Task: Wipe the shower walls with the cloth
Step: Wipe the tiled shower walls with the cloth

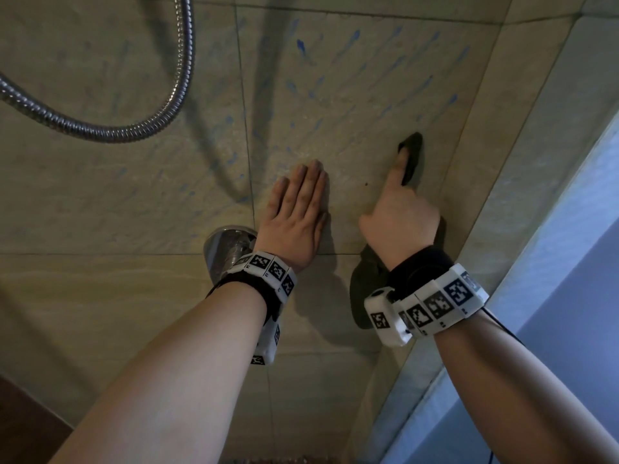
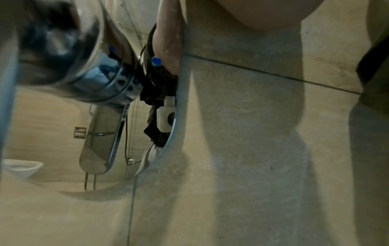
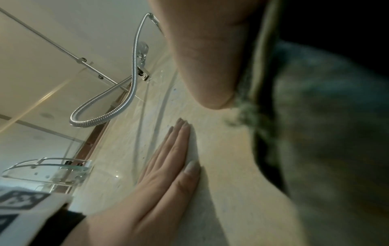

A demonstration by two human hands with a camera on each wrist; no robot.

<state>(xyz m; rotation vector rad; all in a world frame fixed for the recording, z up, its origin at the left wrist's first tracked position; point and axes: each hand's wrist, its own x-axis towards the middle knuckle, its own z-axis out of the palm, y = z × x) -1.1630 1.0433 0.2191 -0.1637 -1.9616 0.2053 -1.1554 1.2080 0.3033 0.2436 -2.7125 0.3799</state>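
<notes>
Wall: the shower wall [image 1: 351, 105] is large beige stone-look tile with thin dark grout lines; blue streaks and drips are scattered across the upper tile.
Corner: at the right the wall meets a side wall [image 1: 522, 135], with a pale blue-lit panel further right.
Room: the right wrist view shows a glass screen edge, a metal rail overhead and a curved glass shelf [image 3: 46, 168] — one shelf.
Hose: one ribbed metal shower hose [image 1: 110, 128] loops across the upper left of the wall.
Fitting: one chrome tap fitting [image 1: 227, 249] sits on the wall just beside the left wrist; in the left wrist view it fills the left side, blurred.
Left hand: the left hand [image 1: 298, 212] lies flat on the tile, fingers straight and close together, holding nothing.
Right hand: the right hand [image 1: 402, 216] presses on the wall near the corner, grasping the cloth [image 1: 412, 155], index finger stretched up along it.
Cloth: one dark cloth — against the wall under the right hand, a tip above the fingertip and a loose end hanging below the wrist.
Wristbands: two white marker bands [image 1: 268, 272], one on each wrist.
Hands: two, near each other but apart.
</notes>
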